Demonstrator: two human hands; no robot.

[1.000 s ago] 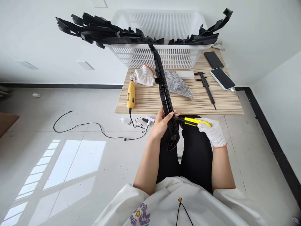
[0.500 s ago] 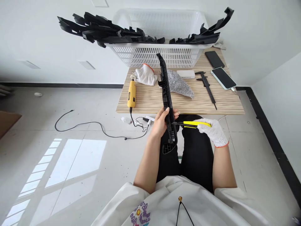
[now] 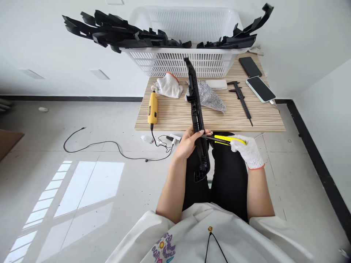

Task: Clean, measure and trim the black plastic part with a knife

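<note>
My bare left hand point(image 3: 189, 143) grips a long black plastic trim part point(image 3: 196, 109) at its lower middle, thumb on the near face. The part stands nearly upright in view above my lap, its wide gridded end down. In a white knit glove, my right hand point(image 3: 248, 150) is closed round a utility knife point(image 3: 229, 140) with a yellow handle. The knife's dark blade points left and meets the part's right edge, close to my left thumb. Whether the tip cuts into the plastic cannot be made out.
On the wooden table point(image 3: 175, 122) lie a yellow rotary tool point(image 3: 153, 108), a white glove point(image 3: 169, 87), a grey cloth point(image 3: 211, 98), a caliper point(image 3: 241, 100) and two phones point(image 3: 261, 89). Behind them, a white basket point(image 3: 181, 62) holds several black parts point(image 3: 115, 33). A cable point(image 3: 115, 142) trails across the floor.
The knife blade has moved up along the part's edge toward my left thumb. The part's lower end has shifted slightly right, and my left thumb lies further across it.
</note>
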